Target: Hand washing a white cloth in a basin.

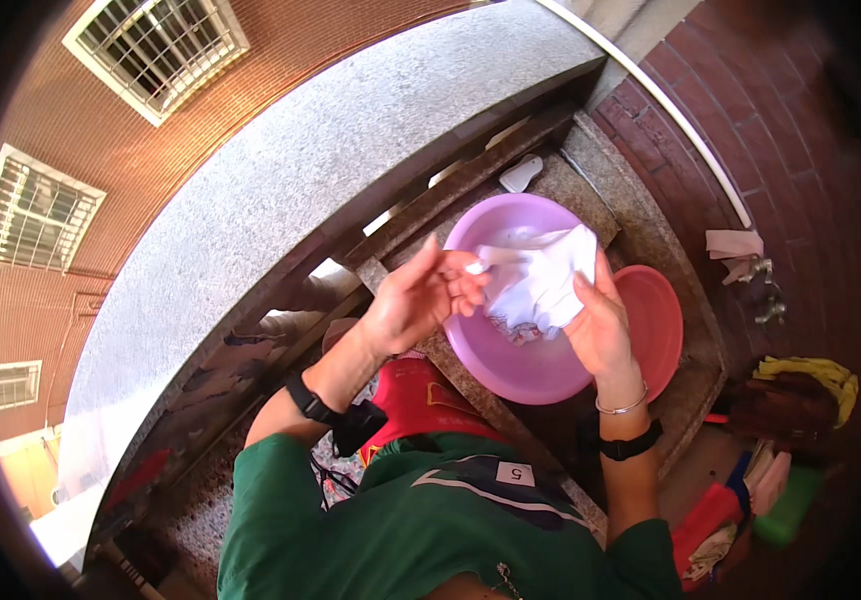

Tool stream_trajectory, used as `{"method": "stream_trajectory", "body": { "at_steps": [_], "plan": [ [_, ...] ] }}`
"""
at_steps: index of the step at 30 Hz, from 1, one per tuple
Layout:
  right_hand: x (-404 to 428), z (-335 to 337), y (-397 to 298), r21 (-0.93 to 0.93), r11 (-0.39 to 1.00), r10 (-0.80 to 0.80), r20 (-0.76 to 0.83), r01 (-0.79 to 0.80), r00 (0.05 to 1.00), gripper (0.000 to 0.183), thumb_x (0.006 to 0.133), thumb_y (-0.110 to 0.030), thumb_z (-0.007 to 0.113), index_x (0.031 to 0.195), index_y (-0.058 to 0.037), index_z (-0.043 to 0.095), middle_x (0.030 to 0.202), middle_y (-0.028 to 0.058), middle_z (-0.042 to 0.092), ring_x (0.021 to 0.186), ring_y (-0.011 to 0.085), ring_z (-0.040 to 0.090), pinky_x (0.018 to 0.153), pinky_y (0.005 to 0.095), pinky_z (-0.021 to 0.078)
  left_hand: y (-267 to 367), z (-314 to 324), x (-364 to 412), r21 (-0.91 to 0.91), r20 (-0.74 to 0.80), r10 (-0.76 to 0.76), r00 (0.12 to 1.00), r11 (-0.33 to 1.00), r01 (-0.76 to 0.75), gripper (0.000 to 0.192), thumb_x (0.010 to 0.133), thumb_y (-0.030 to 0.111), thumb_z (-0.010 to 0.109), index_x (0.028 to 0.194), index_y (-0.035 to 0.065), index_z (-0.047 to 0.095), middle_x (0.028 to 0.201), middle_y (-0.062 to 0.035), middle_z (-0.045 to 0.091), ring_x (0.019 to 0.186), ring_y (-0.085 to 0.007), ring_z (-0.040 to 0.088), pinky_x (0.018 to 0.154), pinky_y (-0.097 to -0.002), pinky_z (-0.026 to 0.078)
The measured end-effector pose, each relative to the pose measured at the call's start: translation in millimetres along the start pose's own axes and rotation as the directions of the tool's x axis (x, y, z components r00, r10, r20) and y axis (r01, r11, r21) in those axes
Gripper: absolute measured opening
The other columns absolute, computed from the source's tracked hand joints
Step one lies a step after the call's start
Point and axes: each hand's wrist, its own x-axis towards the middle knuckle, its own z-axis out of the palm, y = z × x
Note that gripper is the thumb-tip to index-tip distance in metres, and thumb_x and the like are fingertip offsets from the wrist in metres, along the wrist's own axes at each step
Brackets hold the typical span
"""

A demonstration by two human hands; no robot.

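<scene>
My right hand [601, 322] grips a wet-looking white cloth [543, 274] by its right side, thumb on top. The cloth hangs in folds over a purple plastic basin [524, 390]. My left hand [430, 289] is at the cloth's left side, its thumb raised and its fingers loosely curled apart. A small white spot shows at its index fingertip; whether that is foam or a bit of cloth I cannot tell. Below the white cloth, a patterned cloth [522, 332] lies in the basin, mostly covered.
The purple basin stands on a stone sink ledge, partly over a red basin [655, 330]. A white plastic object [522, 174], perhaps a brush, lies behind. Metal taps [764, 270] and a pale cloth [734, 244] are on the right wall. A stone parapet [265, 187] runs along the left.
</scene>
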Motion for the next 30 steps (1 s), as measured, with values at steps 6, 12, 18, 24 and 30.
{"method": "stream_trajectory", "body": {
  "at_steps": [6,12,18,24,30],
  "plan": [
    [-12.7,-1.9,-3.1,0.081,0.996,-0.041,0.0,0.041,0.999,0.046,0.092,-0.012,0.038,0.134,-0.0094,0.022,0.124,0.0087,0.043,0.113,0.0193,0.046,0.092,0.0362,0.0412,-23.4,24.2,23.7,0.495,0.079,0.195,0.978,0.844,-0.208,0.04,0.093,0.03,0.035,0.11,-0.0008,0.053,0.108,-0.0082,0.05,0.094,-0.016,0.048,0.08,-0.0289,0.037],
    [-20.6,-14.7,-0.7,0.121,0.99,-0.07,-0.062,0.077,0.996,0.045,0.092,-0.011,0.037,0.135,-0.0099,0.022,0.125,0.0073,0.042,0.115,0.0171,0.043,0.094,0.0336,0.0386,-44.2,46.1,38.3,0.845,0.332,0.367,0.869,0.295,-0.447,0.03,0.083,0.002,0.051,0.112,0.004,0.055,0.106,-0.008,0.046,0.095,-0.0192,0.044,0.082,-0.029,0.037],
    [-20.8,-13.3,-0.8,0.115,0.99,-0.078,-0.043,0.082,0.996,0.046,0.093,-0.011,0.036,0.135,-0.0099,0.02,0.127,0.0078,0.04,0.117,0.0173,0.04,0.096,0.0343,0.036,-49.9,46.1,43.4,0.914,0.391,0.394,0.832,-0.059,-0.402,0.047,0.068,-0.006,0.055,0.111,0.0123,0.058,0.103,-0.0086,0.049,0.084,-0.0231,0.048,0.075,-0.0315,0.04],
    [-18.7,-18.0,-2.6,0.131,0.986,-0.091,-0.069,0.099,0.994,0.044,0.093,-0.012,0.036,0.134,-0.0084,0.023,0.126,0.009,0.041,0.116,0.0179,0.042,0.095,0.0347,0.0376,-45.4,41.4,41.8,0.836,0.544,0.368,0.754,-0.31,-0.452,0.051,0.064,-0.006,0.053,0.11,0.0162,0.06,0.102,-0.0086,0.05,0.081,-0.0227,0.048,0.07,-0.0331,0.039],
    [-18.5,-15.2,-1.5,0.13,0.986,-0.093,-0.076,0.103,0.993,0.043,0.093,-0.012,0.037,0.133,-0.0081,0.024,0.125,0.0093,0.042,0.115,0.0183,0.043,0.095,0.0351,0.0383,-41.4,45.7,49.1,0.85,0.513,0.381,0.769,-0.35,-0.394,0.048,0.066,0.0,0.055,0.11,0.0172,0.06,0.103,-0.0071,0.05,0.086,-0.0232,0.047,0.071,-0.0332,0.035]
  ]
}}
